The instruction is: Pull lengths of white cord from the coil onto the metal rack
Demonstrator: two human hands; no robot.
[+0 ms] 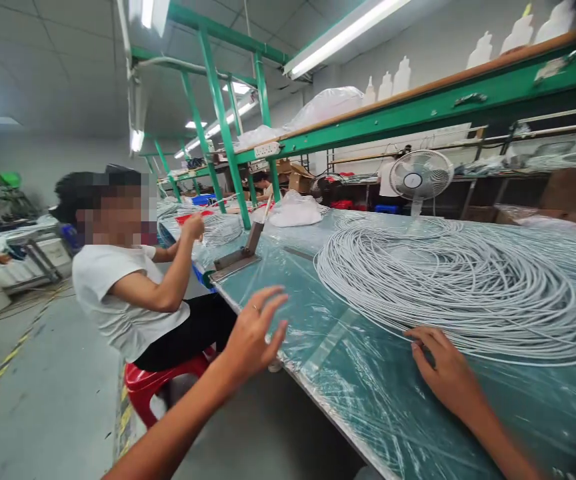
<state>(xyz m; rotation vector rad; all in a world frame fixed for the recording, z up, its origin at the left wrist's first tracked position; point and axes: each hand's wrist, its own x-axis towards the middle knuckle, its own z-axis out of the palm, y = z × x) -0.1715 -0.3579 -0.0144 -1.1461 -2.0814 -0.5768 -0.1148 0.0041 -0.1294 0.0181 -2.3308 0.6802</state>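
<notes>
A large coil of thin white cable (448, 287) lies on the green, plastic-covered table (348, 373). My right hand (443, 367) is at the coil's near edge, fingertips at the outermost strands; whether they grip a strand cannot be made out. Over the table's left edge my left hand (255, 333) is raised with its fingers apart and nothing in it. Beyond it, a metal fixture (241, 257) with an upright arm stands at the table's edge.
A person in a white shirt (118, 300) sits on a red stool (141, 387) at the left. Farther back are a white plastic bag (295, 210) and a fan (421, 175). A green shelf (418, 100) with bottles crosses above the table.
</notes>
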